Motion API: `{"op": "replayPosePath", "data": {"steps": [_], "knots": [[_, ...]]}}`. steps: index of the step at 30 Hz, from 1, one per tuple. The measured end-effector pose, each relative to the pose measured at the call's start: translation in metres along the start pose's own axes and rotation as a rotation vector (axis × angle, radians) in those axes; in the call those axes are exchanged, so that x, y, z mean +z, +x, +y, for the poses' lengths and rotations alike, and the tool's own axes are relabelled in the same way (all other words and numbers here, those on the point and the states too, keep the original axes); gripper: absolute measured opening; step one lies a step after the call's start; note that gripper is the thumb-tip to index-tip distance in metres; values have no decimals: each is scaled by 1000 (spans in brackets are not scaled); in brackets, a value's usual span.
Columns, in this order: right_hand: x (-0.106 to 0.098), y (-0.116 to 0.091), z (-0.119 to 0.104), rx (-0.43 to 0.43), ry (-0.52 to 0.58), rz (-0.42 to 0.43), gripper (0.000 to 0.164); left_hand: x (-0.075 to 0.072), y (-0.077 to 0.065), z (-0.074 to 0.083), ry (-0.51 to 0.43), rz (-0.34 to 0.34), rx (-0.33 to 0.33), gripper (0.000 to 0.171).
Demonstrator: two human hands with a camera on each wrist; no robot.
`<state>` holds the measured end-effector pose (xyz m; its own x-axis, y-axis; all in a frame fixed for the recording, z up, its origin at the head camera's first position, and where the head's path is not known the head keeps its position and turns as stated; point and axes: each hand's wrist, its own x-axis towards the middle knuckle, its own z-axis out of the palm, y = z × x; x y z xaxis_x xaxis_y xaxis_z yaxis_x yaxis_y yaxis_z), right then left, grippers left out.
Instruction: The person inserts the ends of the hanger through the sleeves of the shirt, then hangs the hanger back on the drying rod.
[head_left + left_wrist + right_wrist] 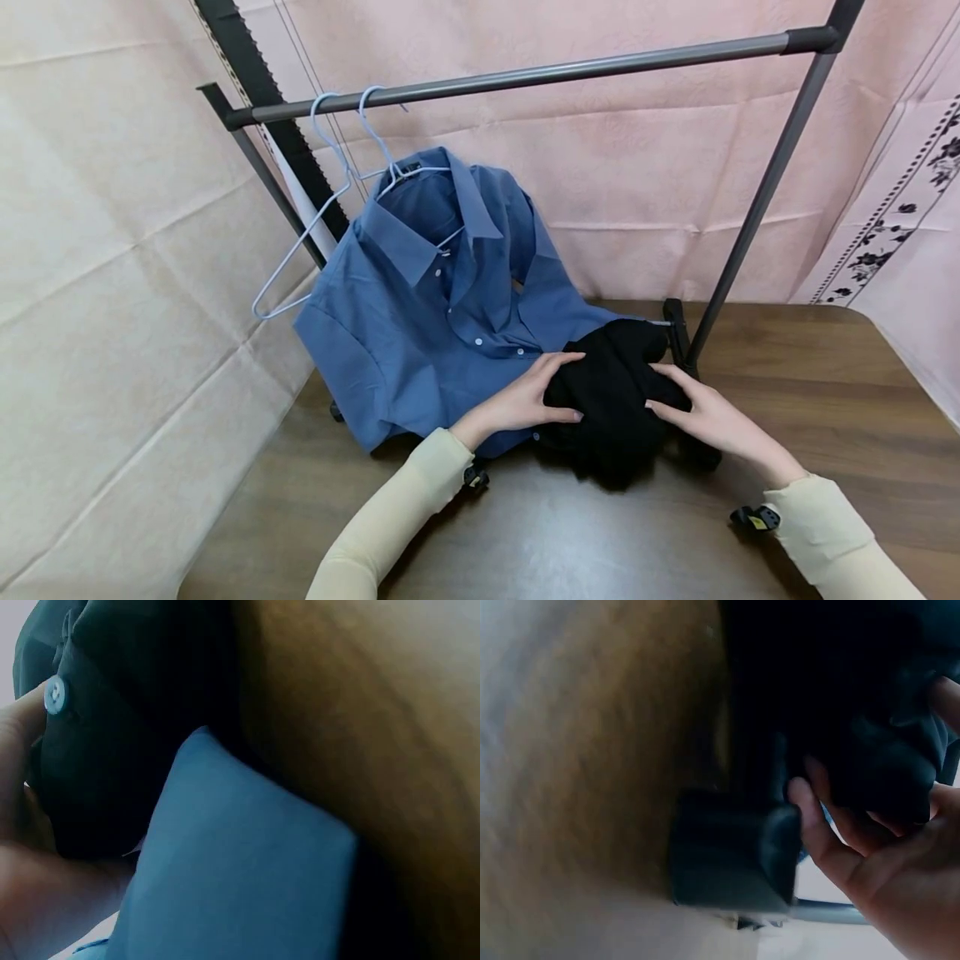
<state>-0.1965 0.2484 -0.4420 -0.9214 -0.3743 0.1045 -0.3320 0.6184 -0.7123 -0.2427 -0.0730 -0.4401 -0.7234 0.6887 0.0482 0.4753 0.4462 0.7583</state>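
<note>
A black garment (611,400) lies bunched over the lower right of a blue button-up shirt (427,350). My left hand (521,400) grips the garment's left side, thumb and fingers spread around the cloth. On its right side my right hand (708,417) holds it between thumb and fingers. In the left wrist view a pale button (55,695) shows against the dark cloth, with a corner of blue fabric (240,855) in front. The right wrist view shows my right thumb (806,802) at the edge of the dark cloth, other fingers partly hidden behind it.
The shirt is on a light blue hanger (386,150) hooked over the rack's bar (540,77); a bare hanger (273,287) hangs to its left. The rack's right post (757,200) rises behind my right hand. A wooden table (555,542) lies beneath, with pink cloth (637,175) behind.
</note>
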Motion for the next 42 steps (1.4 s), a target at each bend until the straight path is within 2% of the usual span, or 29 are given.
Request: {"op": "replayPosePath", "data": {"steps": [8, 12, 17, 25, 29, 33, 39, 42], "knots": [[5, 0, 1, 12, 36, -6, 57, 0, -3, -4, 31, 4, 66, 77], [1, -2, -2, 25, 87, 5, 52, -3, -5, -7, 69, 36, 114, 76], [-5, -2, -6, -52, 80, 84, 41, -11, -8, -4, 101, 113, 139, 78], [-21, -4, -25, -131, 71, 226, 33, -25, -12, 9, 131, 233, 141, 67], [-31, -5, -36, -155, 69, 296, 34, -34, -13, 17, 167, 324, 163, 60], [-38, -3, -42, -236, 63, 381, 39, -46, -13, 29, 196, 444, 225, 51], [-44, 3, -46, -409, 128, 507, 45, -66, -16, 46, 195, 617, 394, 45], [-46, 4, -51, -449, 214, 553, 43, -74, -19, 55, 213, 702, 468, 48]]}}
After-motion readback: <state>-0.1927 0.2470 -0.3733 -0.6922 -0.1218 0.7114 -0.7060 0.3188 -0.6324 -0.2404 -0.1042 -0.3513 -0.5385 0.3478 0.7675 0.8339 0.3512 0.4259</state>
